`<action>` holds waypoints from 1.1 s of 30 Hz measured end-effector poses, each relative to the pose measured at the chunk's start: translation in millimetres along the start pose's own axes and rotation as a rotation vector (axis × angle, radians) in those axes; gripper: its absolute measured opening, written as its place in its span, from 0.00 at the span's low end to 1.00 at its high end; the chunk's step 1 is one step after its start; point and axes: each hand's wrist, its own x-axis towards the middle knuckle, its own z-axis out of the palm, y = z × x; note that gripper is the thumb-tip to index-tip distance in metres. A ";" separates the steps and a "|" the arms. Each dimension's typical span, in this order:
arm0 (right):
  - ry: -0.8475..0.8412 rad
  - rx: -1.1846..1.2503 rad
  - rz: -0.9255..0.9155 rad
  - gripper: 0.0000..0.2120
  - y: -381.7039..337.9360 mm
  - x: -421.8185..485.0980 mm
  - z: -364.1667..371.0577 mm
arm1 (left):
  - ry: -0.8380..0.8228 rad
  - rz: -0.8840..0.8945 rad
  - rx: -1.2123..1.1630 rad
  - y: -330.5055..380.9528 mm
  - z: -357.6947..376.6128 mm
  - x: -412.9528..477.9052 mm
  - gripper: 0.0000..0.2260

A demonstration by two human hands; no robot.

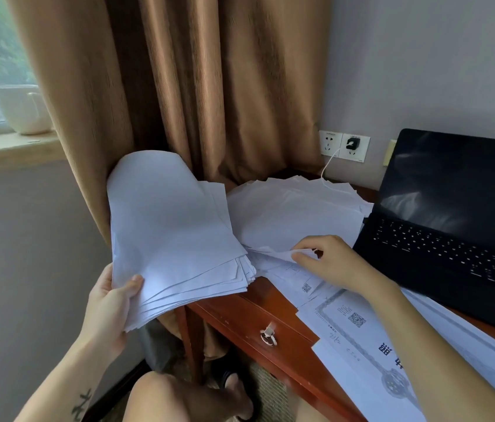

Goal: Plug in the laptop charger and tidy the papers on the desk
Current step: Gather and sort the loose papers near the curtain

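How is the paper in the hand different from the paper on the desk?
The held stack is lifted off the desk in the left hand; the desk pile lies flat. The held stack curls over at the top; the desk pile is fanned out messily, with the right hand pinching a sheet. Both are white paper.

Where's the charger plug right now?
Head view, right of centre: the black charger plug sits in the wall socket left of the laptop screen, its white cable trailing down onto the loose papers.
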 end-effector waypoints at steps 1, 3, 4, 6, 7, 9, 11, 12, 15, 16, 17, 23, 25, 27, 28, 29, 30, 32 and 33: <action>-0.018 0.071 0.018 0.08 -1.6 -0.5 -2.2 | 0.004 0.000 0.006 -0.8 -0.9 -0.3 0.18; -0.065 0.196 0.056 0.10 -2.6 -1.8 -3.9 | 0.009 -0.008 0.012 -1.2 -2.1 -0.2 0.18; -0.071 0.216 0.077 0.11 -1.7 -2.4 -2.6 | 0.011 -0.013 0.011 -1.0 -2.4 -0.2 0.18; -0.053 0.116 0.106 0.13 1.8 -2.5 2.8 | 0.012 -0.016 0.012 0.3 -2.6 0.0 0.18; -0.063 -0.021 0.099 0.19 5.3 -2.9 6.0 | 0.012 -0.016 0.014 1.1 -2.4 -0.1 0.18; -0.113 -0.284 0.070 0.33 10.1 -4.4 12.3 | 0.010 -0.020 0.013 2.0 -1.4 -0.2 0.18; -0.103 -0.378 0.039 0.39 10.5 -2.7 17.3 | 0.006 -0.023 0.016 2.5 -1.0 -0.8 0.18; -0.080 -0.386 0.033 0.40 11.0 -1.3 18.7 | 0.003 -0.025 0.019 2.8 -0.8 -1.5 0.18; -0.019 -0.422 0.018 0.36 9.7 1.1 20.6 | -0.012 -0.029 0.027 2.7 -1.6 -3.2 0.17; -0.004 -0.456 0.004 0.35 8.2 1.3 21.2 | -0.017 -0.030 0.030 2.5 -1.4 -3.5 0.17; 0.007 -0.497 -0.017 0.33 7.1 2.1 21.8 | -0.021 -0.032 0.033 2.0 -1.1 -3.7 0.16; 0.027 -0.465 0.002 0.31 5.6 8.2 23.6 | -0.024 -0.045 0.033 -4.9 1.8 -3.8 0.17; 0.006 -0.455 0.009 0.34 7.6 7.6 22.2 | -0.030 -0.055 0.029 -5.8 2.5 -3.4 0.17; -0.020 -0.489 -0.013 0.34 9.6 6.7 20.5 | -0.030 -0.066 0.029 -6.8 2.7 -2.8 0.17; -0.029 -0.519 -0.029 0.34 9.7 7.1 19.6 | -0.029 -0.070 0.031 -7.4 2.4 -2.3 0.17; -0.036 -0.544 -0.041 0.32 8.5 7.8 18.7 | -0.029 -0.074 0.035 -7.4 1.9 -2.3 0.17; -0.047 -0.558 -0.046 0.31 6.6 8.6 18.0 | -0.028 -0.077 0.040 -7.4 1.4 -2.0 0.17; -0.082 -0.546 -0.048 0.27 2.6 8.6 15.9 | -0.029 -0.083 0.045 -7.4 0.8 -2.1 0.17; -0.101 -0.528 -0.049 0.25 1.8 7.8 14.6 | -0.030 -0.085 0.047 -7.4 0.7 -2.5 0.17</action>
